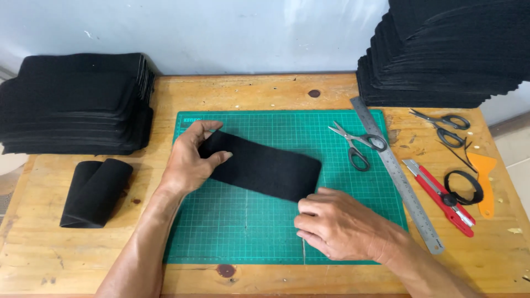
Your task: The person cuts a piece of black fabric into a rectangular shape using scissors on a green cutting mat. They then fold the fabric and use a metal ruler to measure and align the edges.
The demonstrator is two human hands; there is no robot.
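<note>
Both forearms come in from the bottom edge, left one angled up from bottom-left, right one from bottom-right, over a wooden table [265, 91]. Right hand [337, 223] sits nearest, knuckles up, fingers curled under & bunched tight at the lower right corner of a black fabric strip [265, 165]; it touches that corner, but can't tell if it's pinching the cloth or just pressing on it. Just below the hand a thin pale line runs down the green cutting mat [237, 221]; too small to say what it is. Left hand [190, 160] is further up, wrist bent, thumb on top & fingers wrapped round the strip's left end, holding it in a narrow grip w/ the end lifted a bit. Strip lies diagonal across mat centre, high at left, low at right, rounded corners. Left of the mat, a folded black fabric piece [96, 190] lies on the wood, well apart from the hands. Right of the mat: steel ruler [397, 174] diagonal along the mat edge, red utility knife [439, 196], a black loop, orange scraper [485, 176]. Black-handled scissors [359, 146] lie on the mat's upper right, a 2nd pair further right. Far back, by the wall: left stack of black fabric [74, 102] & taller right stack of black fabric [447, 55].
</note>
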